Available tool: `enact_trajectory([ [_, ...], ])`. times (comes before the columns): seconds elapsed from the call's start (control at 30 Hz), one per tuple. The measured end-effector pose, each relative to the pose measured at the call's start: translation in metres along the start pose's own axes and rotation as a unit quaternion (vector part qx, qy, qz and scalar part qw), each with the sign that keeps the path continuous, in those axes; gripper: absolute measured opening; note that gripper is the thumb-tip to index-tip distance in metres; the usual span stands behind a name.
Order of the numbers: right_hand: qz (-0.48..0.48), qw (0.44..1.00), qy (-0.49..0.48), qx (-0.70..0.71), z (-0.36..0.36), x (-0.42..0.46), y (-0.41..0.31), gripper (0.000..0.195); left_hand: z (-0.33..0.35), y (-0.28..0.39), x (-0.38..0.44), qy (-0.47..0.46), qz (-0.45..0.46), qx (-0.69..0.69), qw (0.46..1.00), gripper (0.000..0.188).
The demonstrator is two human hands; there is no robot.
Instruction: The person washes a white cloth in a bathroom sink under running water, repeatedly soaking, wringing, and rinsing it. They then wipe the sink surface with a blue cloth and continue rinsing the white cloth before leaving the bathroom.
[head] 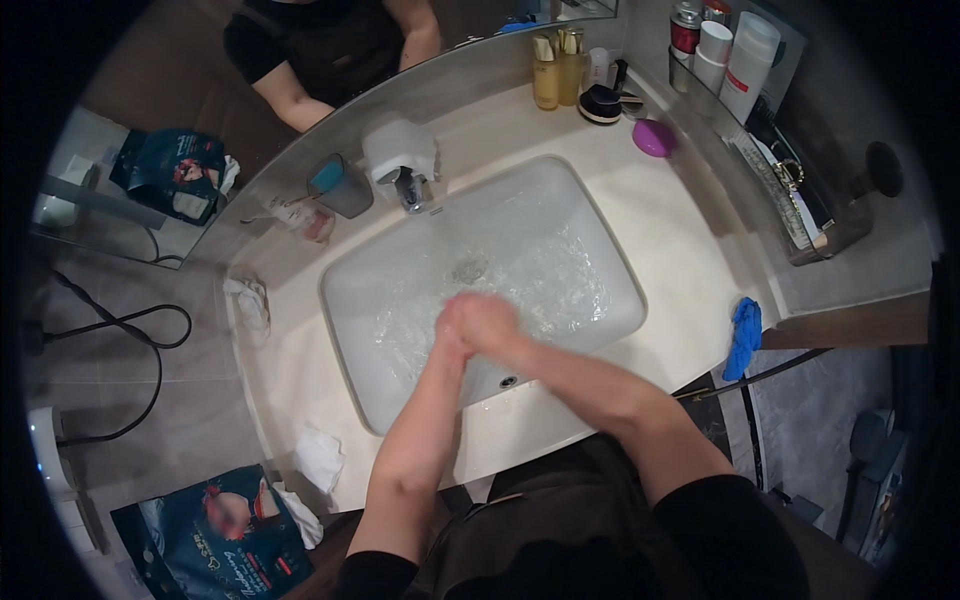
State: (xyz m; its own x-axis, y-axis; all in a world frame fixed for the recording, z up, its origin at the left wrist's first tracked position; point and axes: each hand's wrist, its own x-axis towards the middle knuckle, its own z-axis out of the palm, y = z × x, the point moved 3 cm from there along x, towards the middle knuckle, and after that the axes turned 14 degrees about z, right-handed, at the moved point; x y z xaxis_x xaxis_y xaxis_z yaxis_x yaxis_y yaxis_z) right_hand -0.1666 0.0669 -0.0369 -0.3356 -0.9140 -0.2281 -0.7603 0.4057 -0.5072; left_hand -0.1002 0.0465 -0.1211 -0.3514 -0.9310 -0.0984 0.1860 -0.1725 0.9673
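Note:
My left hand [454, 319] and my right hand [490, 319] press together above the water in a white rectangular washbasin [346, 375]. The fingers overlap and are blurred, so their exact pose and anything between them cannot be made out. Clear, rippling water lies in the basin, with the round drain [469, 270] visible just beyond my hands. Behind the basin stands a chrome faucet [409, 190] with a white cloth or tissue [400, 146] over its top. An overflow hole [509, 382] shows in the near wall of the basin, below my wrists.
A grey cup [347, 191] and a pinkish tube [311, 223] stand left of the faucet. Crumpled tissue [319, 457] lies on the counter [675, 262]. Yellow bottles [546, 79], a black compact [600, 105] and a purple item [655, 138] sit behind. A blue cloth [743, 339] is at the right edge.

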Motion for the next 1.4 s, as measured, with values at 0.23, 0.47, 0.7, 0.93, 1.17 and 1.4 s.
enact_trajectory([
  [0.23,0.07,0.993,-0.095,0.005,-0.005,0.048,0.059,0.035,0.003,-0.016,-0.015,0.071,-0.303,-0.129,0.942,0.028],
  [0.47,0.257,0.962,-0.071,0.056,-0.019,0.075,0.113,0.057,-0.032,0.01,-0.027,0.19,-0.367,-0.121,0.903,0.043],
  [0.7,-0.198,0.943,-0.101,0.247,0.001,-0.02,0.018,0.036,0.004,0.023,-0.012,0.091,-0.323,-0.298,0.894,0.041],
  [0.93,-0.156,0.958,0.143,0.195,-0.014,-0.043,-0.016,0.022,0.0,0.024,-0.014,0.011,-0.27,-0.235,0.934,0.032],
  [1.17,0.146,0.978,-0.049,0.139,-0.011,0.048,0.034,0.037,-0.011,0.012,-0.01,0.023,-0.305,-0.081,0.949,0.026],
  [1.4,0.22,0.97,-0.08,0.062,-0.009,0.062,0.101,0.052,-0.042,0.013,-0.031,0.165,-0.359,-0.041,0.918,0.035],
])
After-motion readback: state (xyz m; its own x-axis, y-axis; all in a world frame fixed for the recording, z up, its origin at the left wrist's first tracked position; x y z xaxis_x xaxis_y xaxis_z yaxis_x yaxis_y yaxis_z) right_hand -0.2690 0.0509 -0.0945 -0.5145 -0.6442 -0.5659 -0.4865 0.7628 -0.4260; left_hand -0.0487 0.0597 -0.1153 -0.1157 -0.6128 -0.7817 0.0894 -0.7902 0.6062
